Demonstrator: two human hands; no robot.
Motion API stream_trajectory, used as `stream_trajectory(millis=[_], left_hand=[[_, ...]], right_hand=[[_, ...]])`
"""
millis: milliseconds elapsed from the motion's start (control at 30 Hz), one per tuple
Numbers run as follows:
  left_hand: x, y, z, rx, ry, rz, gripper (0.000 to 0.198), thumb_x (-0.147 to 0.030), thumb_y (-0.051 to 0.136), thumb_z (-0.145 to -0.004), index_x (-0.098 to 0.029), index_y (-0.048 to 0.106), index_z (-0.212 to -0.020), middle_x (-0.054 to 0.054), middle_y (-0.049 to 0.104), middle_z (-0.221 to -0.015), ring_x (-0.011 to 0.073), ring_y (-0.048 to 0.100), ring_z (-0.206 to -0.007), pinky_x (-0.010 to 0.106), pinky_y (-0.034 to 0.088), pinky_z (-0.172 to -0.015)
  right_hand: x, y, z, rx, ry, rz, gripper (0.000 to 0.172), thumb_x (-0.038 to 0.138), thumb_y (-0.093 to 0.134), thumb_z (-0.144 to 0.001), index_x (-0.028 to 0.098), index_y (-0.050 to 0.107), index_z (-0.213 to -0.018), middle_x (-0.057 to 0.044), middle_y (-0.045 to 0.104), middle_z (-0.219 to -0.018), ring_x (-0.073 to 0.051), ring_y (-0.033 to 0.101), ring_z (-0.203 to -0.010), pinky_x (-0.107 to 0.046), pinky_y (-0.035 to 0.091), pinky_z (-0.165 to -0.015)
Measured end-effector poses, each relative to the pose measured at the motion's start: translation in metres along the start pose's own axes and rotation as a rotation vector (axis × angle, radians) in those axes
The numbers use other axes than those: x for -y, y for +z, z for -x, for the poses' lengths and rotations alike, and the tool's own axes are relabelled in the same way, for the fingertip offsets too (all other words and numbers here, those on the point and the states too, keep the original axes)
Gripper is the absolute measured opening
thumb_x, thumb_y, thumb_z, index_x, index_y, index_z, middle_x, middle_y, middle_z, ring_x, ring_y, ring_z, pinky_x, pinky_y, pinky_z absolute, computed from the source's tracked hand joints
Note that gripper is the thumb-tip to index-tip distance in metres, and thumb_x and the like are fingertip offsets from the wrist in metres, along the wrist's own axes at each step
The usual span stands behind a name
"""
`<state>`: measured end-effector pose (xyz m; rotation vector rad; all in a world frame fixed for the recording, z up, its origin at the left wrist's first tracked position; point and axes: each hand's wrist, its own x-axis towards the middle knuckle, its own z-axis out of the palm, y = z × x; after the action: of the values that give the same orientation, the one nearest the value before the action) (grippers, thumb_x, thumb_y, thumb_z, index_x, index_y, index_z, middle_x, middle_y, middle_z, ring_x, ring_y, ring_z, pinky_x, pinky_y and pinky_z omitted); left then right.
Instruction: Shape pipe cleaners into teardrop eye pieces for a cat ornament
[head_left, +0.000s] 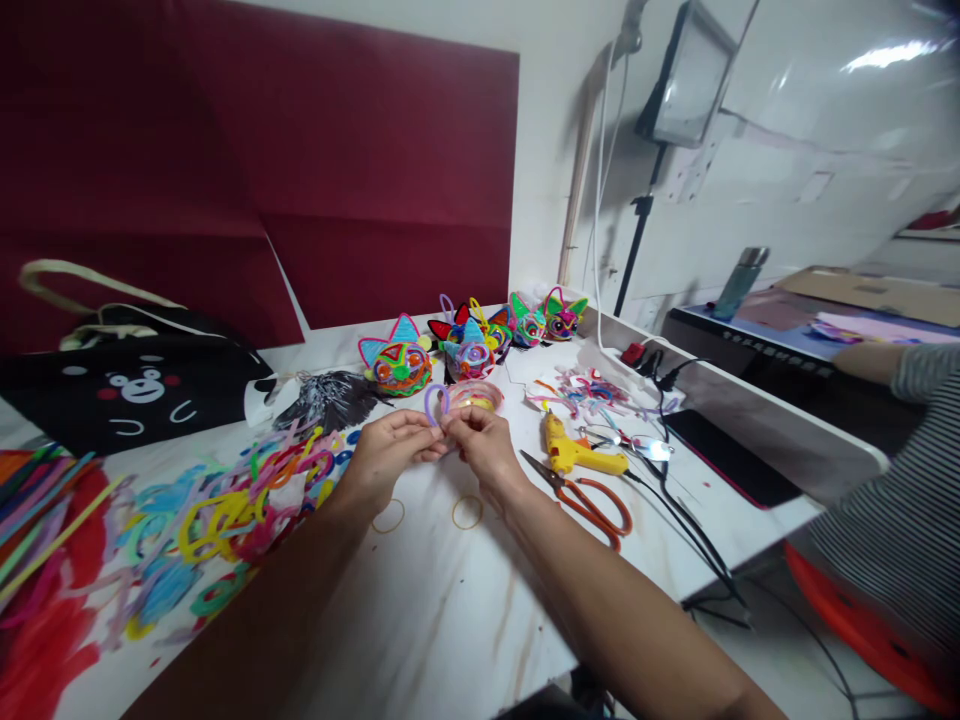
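Observation:
My left hand (390, 450) and my right hand (480, 440) meet above the white table (450, 600), both pinching a small pipe-cleaner piece (459, 400) with a purple loop and a pink coiled body. Fingers of both hands are closed around it. Behind it stand several finished colourful pipe-cleaner cat heads (397, 362). Two thin wire rings (467, 512) lie on the table under my wrists.
Coiled pipe-cleaner shapes (225, 510) and straight stems (37, 510) cover the left side. A yellow glue gun (574, 452), orange-handled scissors (592, 500) and cables (690, 530) lie to the right. A black bear bag (135, 385) sits at back left. Another person in a striped sleeve (900, 500) works at right.

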<state>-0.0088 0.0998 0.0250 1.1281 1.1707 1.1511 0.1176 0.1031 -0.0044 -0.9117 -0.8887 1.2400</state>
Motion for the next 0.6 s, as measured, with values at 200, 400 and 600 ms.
stream_trajectory(millis=[200, 400, 600], left_hand=[[-0.0006, -0.0010, -0.0013, 0.038, -0.026, 0.052, 0.035, -0.019, 0.084, -0.051, -0.014, 0.059, -0.075, 0.000, 0.069, -0.060, 0.0113, 0.066, -0.056, 0.019, 0.055, -0.058], [-0.0010, -0.0031, -0.0009, 0.047, -0.047, 0.052, 0.035, -0.018, 0.084, -0.051, -0.013, 0.060, -0.076, 0.000, 0.070, -0.062, 0.0115, 0.067, -0.057, 0.019, 0.056, -0.060], [-0.0029, -0.0035, 0.0006, 0.061, -0.051, 0.047, 0.033, -0.020, 0.083, -0.053, -0.014, 0.061, -0.077, 0.002, 0.072, -0.066, 0.0124, 0.069, -0.061, 0.020, 0.057, -0.063]], right_hand=[[0.0038, -0.0009, 0.0005, 0.034, 0.045, 0.001, 0.016, 0.031, 0.070, -0.057, 0.018, 0.066, -0.065, 0.005, 0.057, -0.055, -0.008, 0.042, -0.049, -0.022, 0.030, -0.048], [0.0060, -0.0008, 0.0004, 0.053, 0.072, 0.018, 0.012, 0.028, 0.067, -0.057, 0.017, 0.064, -0.061, 0.007, 0.052, -0.050, -0.007, 0.040, -0.048, -0.021, 0.029, -0.048], [0.0061, 0.0001, -0.0002, 0.047, 0.106, 0.017, 0.011, 0.028, 0.064, -0.057, 0.018, 0.061, -0.060, 0.007, 0.050, -0.048, -0.007, 0.037, -0.044, -0.021, 0.026, -0.044]])
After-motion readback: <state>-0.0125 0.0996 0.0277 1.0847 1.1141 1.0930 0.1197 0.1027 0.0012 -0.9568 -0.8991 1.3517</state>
